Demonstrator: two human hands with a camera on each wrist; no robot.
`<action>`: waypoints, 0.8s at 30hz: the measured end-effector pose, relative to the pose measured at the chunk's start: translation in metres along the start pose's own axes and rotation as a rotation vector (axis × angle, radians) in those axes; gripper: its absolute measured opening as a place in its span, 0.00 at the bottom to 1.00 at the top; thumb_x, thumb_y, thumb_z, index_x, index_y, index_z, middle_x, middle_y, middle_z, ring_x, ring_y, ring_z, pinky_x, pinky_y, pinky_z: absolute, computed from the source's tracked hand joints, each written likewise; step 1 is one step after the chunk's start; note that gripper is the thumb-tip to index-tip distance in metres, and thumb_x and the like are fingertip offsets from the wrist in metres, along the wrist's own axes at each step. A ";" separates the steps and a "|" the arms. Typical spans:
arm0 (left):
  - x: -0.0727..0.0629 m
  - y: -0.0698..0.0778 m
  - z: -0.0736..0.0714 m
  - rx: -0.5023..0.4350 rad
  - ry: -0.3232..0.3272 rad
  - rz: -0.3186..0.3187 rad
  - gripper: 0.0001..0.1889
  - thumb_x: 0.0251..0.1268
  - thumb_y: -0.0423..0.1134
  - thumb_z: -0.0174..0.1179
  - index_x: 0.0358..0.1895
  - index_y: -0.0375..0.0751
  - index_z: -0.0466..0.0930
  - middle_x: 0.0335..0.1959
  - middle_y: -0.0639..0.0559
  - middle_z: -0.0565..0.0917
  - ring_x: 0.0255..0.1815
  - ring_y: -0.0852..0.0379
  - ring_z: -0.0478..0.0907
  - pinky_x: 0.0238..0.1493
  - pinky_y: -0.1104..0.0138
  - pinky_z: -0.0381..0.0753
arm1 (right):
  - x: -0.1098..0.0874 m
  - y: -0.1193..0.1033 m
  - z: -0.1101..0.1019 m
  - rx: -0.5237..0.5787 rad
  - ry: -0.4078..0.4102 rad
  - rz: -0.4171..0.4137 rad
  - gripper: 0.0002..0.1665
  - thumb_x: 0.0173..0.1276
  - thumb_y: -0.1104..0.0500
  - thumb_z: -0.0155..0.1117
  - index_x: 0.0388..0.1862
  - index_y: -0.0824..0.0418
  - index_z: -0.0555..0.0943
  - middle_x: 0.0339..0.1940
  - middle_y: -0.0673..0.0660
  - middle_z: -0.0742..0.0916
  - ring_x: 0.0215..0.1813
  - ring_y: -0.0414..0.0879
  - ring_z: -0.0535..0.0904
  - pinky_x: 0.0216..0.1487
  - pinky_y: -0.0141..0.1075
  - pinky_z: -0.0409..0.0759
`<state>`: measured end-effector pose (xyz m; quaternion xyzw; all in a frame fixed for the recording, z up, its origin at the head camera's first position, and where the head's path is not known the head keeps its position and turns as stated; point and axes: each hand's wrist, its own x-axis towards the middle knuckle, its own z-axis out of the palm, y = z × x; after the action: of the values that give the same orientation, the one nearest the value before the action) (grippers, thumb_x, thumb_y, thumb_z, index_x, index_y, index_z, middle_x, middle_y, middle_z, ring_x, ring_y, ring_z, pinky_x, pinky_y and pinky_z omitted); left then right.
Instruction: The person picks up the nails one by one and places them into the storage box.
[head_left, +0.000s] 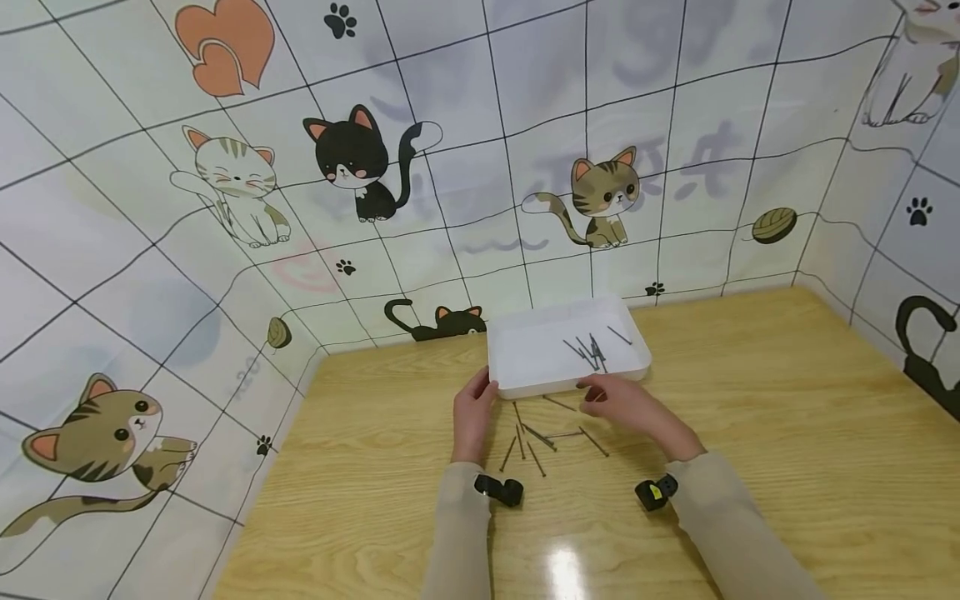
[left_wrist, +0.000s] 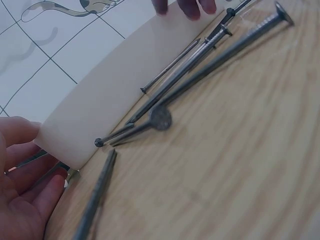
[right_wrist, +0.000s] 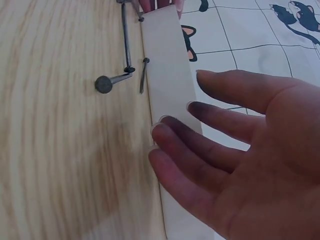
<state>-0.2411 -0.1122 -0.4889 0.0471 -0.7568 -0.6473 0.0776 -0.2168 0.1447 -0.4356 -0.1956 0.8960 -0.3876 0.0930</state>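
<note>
A shallow white tray (head_left: pixel 536 337) stands on the wooden table against the back wall, with several dark nails (head_left: pixel 592 352) lying in its right half. My left hand (head_left: pixel 474 417) grips the tray's front left corner; in the left wrist view the thumb lies at the rim and the fingers of that hand (left_wrist: pixel 30 185) bend round the corner. By the front wall, toward the right, hovers my right hand (head_left: pixel 622 407), its fingers spread and holding nothing in the right wrist view. More loose nails (head_left: pixel 536 437) lie scattered on the table in front of the tray, between both hands.
The wooden table (head_left: pixel 360 500) spreads out around the tray. Behind and beside it hangs a white gridded covering (head_left: pixel 480 167) printed with cartoon cats. A small black device (head_left: pixel 504 490) is strapped to each wrist.
</note>
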 end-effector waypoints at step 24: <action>0.000 0.001 -0.001 -0.033 -0.023 -0.008 0.21 0.62 0.44 0.54 0.60 0.49 0.70 0.55 0.56 0.74 0.57 0.62 0.67 0.57 0.62 0.65 | 0.000 -0.006 0.019 -0.128 -0.086 -0.025 0.25 0.50 0.67 0.67 0.50 0.66 0.76 0.33 0.53 0.80 0.35 0.44 0.73 0.34 0.38 0.72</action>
<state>-0.2404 -0.1131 -0.4879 0.0413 -0.7467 -0.6605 0.0671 -0.2092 0.1277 -0.4442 -0.2289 0.9116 -0.3219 0.1139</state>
